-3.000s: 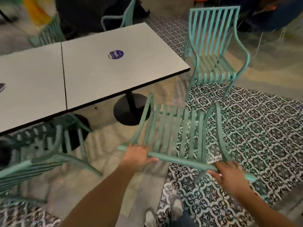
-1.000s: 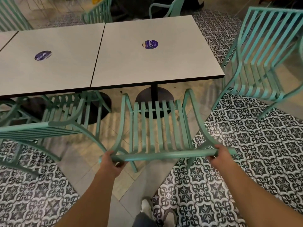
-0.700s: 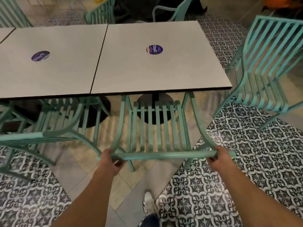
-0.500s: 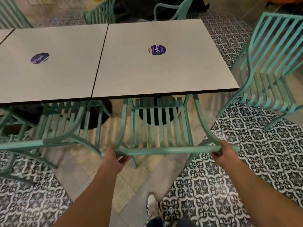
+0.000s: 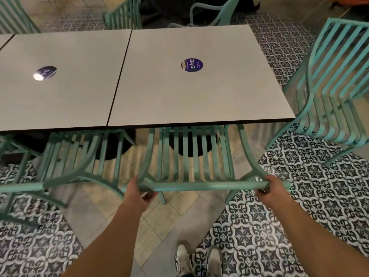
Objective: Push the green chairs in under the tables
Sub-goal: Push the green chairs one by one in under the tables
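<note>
Green slatted chair point(image 5: 196, 156), frame centre: seat front tucked under grey worktop point(image 5: 199, 92). Left hand point(image 5: 137, 193), right hand point(image 5: 272, 189) clasped on top rail ends.

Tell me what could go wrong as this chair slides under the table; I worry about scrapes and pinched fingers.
1. The held chair has curved armrests passing right at the table edge; if too tall, they may knock it.
2. The left hand and right hand grip the top rail, which could pinch fingers against the edge if pushed fully.
3. The seat may meet the black pedestal base.
</note>
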A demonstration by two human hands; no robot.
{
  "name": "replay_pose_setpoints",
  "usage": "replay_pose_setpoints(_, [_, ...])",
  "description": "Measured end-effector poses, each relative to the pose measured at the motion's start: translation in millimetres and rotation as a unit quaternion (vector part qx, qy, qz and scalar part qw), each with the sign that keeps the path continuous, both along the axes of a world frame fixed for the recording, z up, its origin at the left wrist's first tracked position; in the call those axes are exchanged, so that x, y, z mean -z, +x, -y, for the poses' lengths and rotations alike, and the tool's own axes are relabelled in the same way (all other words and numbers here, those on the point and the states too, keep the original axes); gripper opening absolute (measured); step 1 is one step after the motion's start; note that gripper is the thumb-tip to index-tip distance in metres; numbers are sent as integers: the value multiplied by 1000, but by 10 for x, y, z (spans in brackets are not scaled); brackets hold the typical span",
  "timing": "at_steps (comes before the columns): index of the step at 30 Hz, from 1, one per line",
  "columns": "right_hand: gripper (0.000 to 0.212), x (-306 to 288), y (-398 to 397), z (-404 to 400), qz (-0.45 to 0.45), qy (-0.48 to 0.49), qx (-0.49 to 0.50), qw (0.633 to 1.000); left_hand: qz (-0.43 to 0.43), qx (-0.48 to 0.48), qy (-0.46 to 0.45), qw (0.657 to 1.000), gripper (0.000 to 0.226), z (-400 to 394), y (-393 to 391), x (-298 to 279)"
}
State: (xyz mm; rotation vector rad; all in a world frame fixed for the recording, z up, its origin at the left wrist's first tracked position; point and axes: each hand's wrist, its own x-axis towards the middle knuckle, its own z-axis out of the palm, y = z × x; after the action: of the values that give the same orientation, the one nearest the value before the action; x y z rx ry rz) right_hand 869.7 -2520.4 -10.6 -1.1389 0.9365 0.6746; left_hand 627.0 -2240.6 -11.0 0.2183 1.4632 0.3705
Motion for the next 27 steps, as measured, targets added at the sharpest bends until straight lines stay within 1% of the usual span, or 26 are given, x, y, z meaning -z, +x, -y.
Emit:
replay_pose_setpoints(3, [21, -15, 82, 11, -4, -20, -18, 1000, -7, 0, 6, 1000, 52, 22, 63, 6])
replay_pose_setpoints(8, [10, -40, 122, 39, -7, -28, -18, 999, -14, 2, 12, 1000, 48, 62, 100, 8])
replay_pose_setpoints(11, [16, -56, 110, 28, -15, -19, -3, 1000, -16, 0, 15, 1000, 44, 67, 111, -10])
replay_pose_setpoints(14, [16, -70, 111, 2, -15, -18, 7, 1000, -17, -8, 14, 1000, 45, 76, 110, -16])
replay_pose_setpoints(16, [25, -68, 101, -7, -11, -18, 5, 1000, -16, -9, 17, 1000, 46, 81, 103, -19])
replay_pose_setpoints(18, [28, -68, 96, -16, -7, -18, 4, 1000, -16, -6, 19, 1000, 46, 83, 98, -14])
replay_pose_setpoints(23, [25, -77, 137, -56, -18, -51, -2, 999, -16, -3, 25, 1000, 47, 101, 103, -6])
replay_pose_setpoints(27, [17, -94, 171, -20, -23, -55, -1, 998, -13, 0, 28, 1000, 43, 156, 112, -7])
